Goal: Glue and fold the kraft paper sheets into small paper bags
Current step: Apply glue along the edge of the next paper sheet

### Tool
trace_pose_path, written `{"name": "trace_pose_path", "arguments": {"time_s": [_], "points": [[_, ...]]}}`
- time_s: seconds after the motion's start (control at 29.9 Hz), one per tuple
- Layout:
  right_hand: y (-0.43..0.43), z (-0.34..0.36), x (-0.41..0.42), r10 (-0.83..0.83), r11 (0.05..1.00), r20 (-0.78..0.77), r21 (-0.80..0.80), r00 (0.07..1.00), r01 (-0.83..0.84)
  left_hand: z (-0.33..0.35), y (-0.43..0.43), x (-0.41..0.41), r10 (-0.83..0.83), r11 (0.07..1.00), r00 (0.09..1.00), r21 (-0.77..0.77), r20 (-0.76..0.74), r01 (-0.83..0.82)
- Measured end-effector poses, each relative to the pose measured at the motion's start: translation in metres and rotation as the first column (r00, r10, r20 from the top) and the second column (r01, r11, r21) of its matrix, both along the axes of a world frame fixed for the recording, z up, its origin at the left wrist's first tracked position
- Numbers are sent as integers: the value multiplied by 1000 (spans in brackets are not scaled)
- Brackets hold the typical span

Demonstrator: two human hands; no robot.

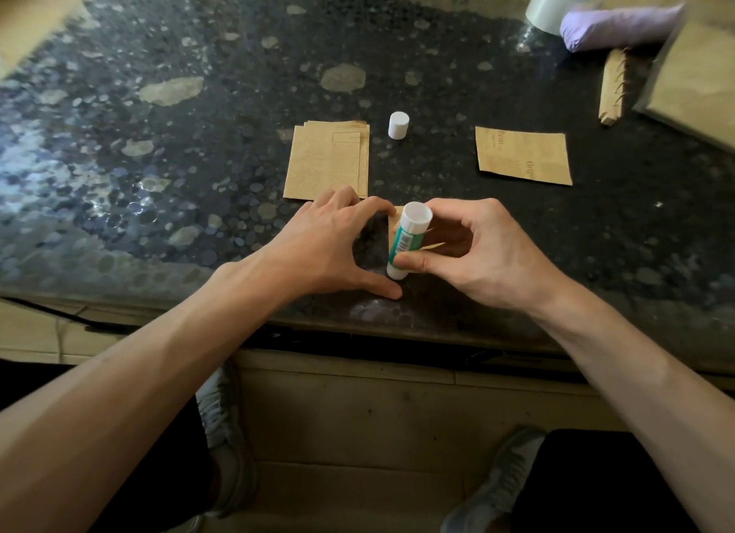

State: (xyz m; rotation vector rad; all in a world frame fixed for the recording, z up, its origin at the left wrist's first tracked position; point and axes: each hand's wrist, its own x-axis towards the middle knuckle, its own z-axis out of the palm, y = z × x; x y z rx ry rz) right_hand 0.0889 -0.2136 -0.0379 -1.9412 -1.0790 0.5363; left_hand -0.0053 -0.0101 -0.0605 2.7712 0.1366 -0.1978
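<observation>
the right hand [477, 254] holds the glue stick [407, 240], thumb across its lower body and the fingers curled round the far side. the stick stands nearly upright with its white rim tilted toward the viewer. its cap [399, 124] is off, standing on the table [199, 154] well beyond the grip.

the left hand [334, 250] lies spread just beside the stick. its fingers are straight and its fingertips are down on the kraft sheet [393, 230] being worked. most of that sheet is hidden under both hands, with only a tan strip showing right against the stick. i can't tell from here whether glue is wound out, or which end meets the paper.

this looks like the gluing step. to do it well i'd say:
- keep the spread fingers pinning the sheet close to the stick so the thin paper doesn't drag or wrinkle
- run a narrow, even line along the edge only
- stroke away from the pinning fingers, toward the free edge
- use light pressure, since kraft paper creases easily

beyond the left fingertips sits a stack of sheets [326, 160]. beyond and outward of the right hand lies a single printed piece [524, 155], which may be a finished bag.
</observation>
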Motion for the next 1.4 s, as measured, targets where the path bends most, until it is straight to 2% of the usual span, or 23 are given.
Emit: {"name": "trace_pose_path", "arguments": {"time_s": [0.2,0.33,0.53,0.7,0.84,1.1,1.4], "points": [[-4,0,9,-191,974,-73,107,979,198,1,-1,-1,3,1000,1000,2,-19,-3],[1,-8,12,-239,969,93,86,967,231,1,-1,-1,4,1000,1000,2,-21,-4],[8,-16,8,-213,977,207,39,955,209,1,-1,-1,4,1000,1000,-1,-16,-4],[10,-15,7,-275,961,276,67,921,267,1,0,-1,8,1000,1000,1,-23,-8],[9,-14,8,-274,962,254,67,927,266,3,-1,-1,9,1000,999,-8,-35,-10],[5,-6,11,-136,988,167,-47,977,146,3,-1,-1,15,1000,999,-11,-45,-15],[-2,-5,8,-164,986,104,4,981,164,4,-2,-1,16,1000,999,-6,-51,-16]]}}
